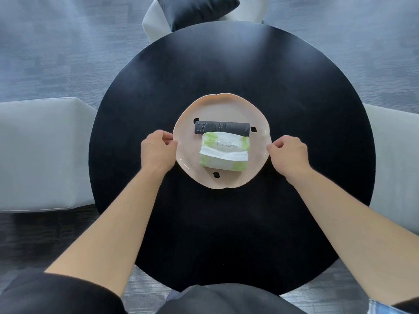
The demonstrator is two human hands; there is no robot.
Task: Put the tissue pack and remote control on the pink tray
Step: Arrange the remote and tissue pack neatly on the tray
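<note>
A round black table [226, 71] fills the middle of the view. A pink tray [217, 107] sits flat on it, near the middle. The tray has wavy edges and three small dark holes.

The remote [222, 128] lies flat on the tray, on the far half, with its long side running left to right. The tissue pack [223, 155] lies on the tray too, on the near side of the remote. The pack is green and white, and its far edge touches or just covers the near edge of the remote.

The left hand [158, 152] is at the left rim of the tray. Its fingers are curled in and pinch the rim. The right hand [288, 155] is at the right rim. Its fingers are curled in too, and they seem to pinch the rim, but the fingertips are hard to see from here.

White seats [40, 152] stand around the table. A dark cushion [197, 10] rests on the far seat. The floor [56, 48] is grey carpet.
</note>
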